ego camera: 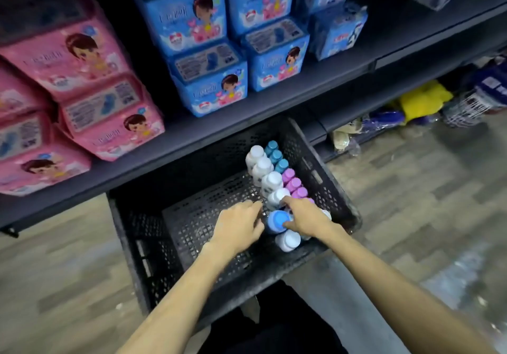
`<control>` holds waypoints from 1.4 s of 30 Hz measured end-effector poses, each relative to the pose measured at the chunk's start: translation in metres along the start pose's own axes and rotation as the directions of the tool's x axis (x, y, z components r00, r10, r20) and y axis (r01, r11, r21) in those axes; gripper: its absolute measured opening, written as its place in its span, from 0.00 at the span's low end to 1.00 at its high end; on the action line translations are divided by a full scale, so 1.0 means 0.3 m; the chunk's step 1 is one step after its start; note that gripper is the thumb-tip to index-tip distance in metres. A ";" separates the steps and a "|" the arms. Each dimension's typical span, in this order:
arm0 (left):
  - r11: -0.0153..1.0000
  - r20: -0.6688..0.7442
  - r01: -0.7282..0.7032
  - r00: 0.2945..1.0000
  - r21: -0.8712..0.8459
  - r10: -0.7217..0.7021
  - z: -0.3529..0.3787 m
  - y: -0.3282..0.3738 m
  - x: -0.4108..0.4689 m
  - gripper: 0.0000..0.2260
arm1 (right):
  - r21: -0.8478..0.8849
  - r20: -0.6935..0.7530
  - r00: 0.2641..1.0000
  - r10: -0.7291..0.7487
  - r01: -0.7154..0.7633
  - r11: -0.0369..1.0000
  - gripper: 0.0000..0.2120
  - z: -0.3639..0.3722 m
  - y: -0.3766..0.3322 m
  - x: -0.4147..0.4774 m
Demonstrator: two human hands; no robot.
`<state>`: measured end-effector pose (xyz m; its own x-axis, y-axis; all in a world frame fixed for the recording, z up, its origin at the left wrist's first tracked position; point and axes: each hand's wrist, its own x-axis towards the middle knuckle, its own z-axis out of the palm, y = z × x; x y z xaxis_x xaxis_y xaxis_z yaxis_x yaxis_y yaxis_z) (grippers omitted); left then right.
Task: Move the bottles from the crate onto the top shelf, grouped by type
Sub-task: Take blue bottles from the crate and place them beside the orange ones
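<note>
The bottles stand upright in two tight rows against the right wall of the black crate (307,150), which sits on the floor under a dark shelf (247,123) loaded with pink packs (82,60) and blue packs (208,60). The row of white bottles (263,165) runs beside the teal-capped bottles (275,156) and the pink-capped bottles (293,184), and one more white bottle (288,240) stands nearest the person. Both hands are down in the crate. The right hand (306,219) has its forefinger and thumb curled round the blue-capped bottle (277,220), gripping it just below the cap. The left hand (237,226) lies just beside that bottle with its fingers bent toward it; whether it touches or holds anything I cannot tell. The step in hand looks like lifting out this blue-capped bottle. To do it well, pull it straight up so it clears its close neighbours without tipping them, and hold the body rather than the cap alone, since a cap grip may slip. The left hand could steady the white bottles or take a second bottle of the same kind, which would save sorting later. The top shelf does not show here, so the lift calls for looking up before setting anything down.
</note>
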<state>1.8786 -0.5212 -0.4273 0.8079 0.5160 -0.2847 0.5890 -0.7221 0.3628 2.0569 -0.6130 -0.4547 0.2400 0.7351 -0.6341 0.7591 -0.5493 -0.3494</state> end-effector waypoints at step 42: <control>0.981 -0.233 0.157 0.956 -0.110 -0.179 -0.115 -0.212 -0.065 0.05 | 0.067 -0.446 0.823 -0.352 0.423 0.904 0.27 -0.257 -0.243 -0.139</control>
<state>1.8262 -0.4694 -0.4143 0.6708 0.7302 -0.1299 0.7072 -0.5770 0.4086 2.0383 -0.5730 -0.3497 0.2001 0.9755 -0.0909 0.7469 -0.2119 -0.6302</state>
